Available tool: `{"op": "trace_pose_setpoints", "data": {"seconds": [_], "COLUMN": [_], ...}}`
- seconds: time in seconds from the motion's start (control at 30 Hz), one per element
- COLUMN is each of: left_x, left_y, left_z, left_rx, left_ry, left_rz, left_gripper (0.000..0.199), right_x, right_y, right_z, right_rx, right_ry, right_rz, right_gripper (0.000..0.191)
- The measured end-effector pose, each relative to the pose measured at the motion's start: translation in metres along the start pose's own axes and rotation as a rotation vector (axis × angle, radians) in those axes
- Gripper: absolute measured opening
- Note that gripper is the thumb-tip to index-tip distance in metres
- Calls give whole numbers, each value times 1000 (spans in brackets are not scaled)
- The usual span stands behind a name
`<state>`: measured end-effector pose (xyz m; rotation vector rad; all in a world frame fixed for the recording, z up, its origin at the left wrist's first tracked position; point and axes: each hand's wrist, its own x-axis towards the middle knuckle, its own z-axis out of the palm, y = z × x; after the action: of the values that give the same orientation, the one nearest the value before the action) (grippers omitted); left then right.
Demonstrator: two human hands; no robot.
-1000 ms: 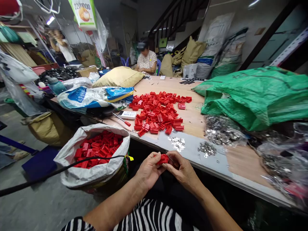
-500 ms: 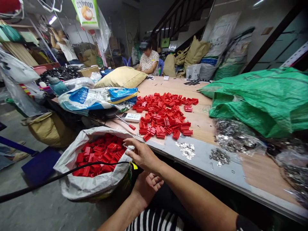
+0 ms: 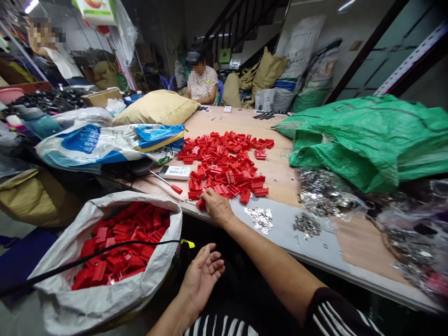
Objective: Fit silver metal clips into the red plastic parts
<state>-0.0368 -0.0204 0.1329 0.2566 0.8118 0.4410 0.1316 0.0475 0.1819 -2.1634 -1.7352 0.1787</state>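
My right hand [image 3: 216, 205] lies palm down on the near edge of the table [image 3: 280, 172], fingers curled over a red clip [image 3: 200, 204] at the front of the red pile [image 3: 226, 161]; the fingers touch that clip, but I cannot tell whether they have closed on it. My left hand [image 3: 201, 275] hangs low in front of me, below the table edge, palm up and fingers loosely spread, holding nothing. It sits just beside the white sack [image 3: 105, 298], which stands on the floor to my left, its mouth rolled open and its inside full of more red clips. A black cable [image 3: 87, 256] crosses over the sack's mouth. On the table, just left of the pile, a white remote-like device [image 3: 175, 172] and a red-handled screwdriver [image 3: 166, 182] lie side by side. To the right of my right hand, two small heaps of shiny metal bits [image 3: 261, 218] rest on a grey strip of the tabletop, with a bigger mass of the same in clear plastic further right. A green bag [image 3: 367, 140] covers the right of the table, and a blue-and-white bag [image 3: 105, 142] lies along the left. At the far end of the table a seated person [image 3: 200, 81] works.
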Motion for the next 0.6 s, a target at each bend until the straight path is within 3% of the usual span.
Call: {"op": "trace_pose_setpoints", "data": {"seconds": [0.1,0.2,0.33,0.43,0.6], "left_x": [-1,0,6,15,19], "left_y": [2,3,-2,-12,-27], "left_z": [3,11,28,38,52], "left_rx": [110,268,413,472,505], "left_ry": [-22,-70,-166,-243,-321], "left_rz": [75,200,355,374,324], "left_gripper": [29,43,64,58,38], "right_x": [-12,-42,-97,-135,-170], "right_y": [3,10,24,35,64], "right_z": [-7,-14,-19,-21,-35], "right_rx": [55,146,508,691,716], "right_ry": [37,82,58,14,-8], "right_rz": [12,24,94,186,248], "right_gripper": [22,15,6,11,17]}}
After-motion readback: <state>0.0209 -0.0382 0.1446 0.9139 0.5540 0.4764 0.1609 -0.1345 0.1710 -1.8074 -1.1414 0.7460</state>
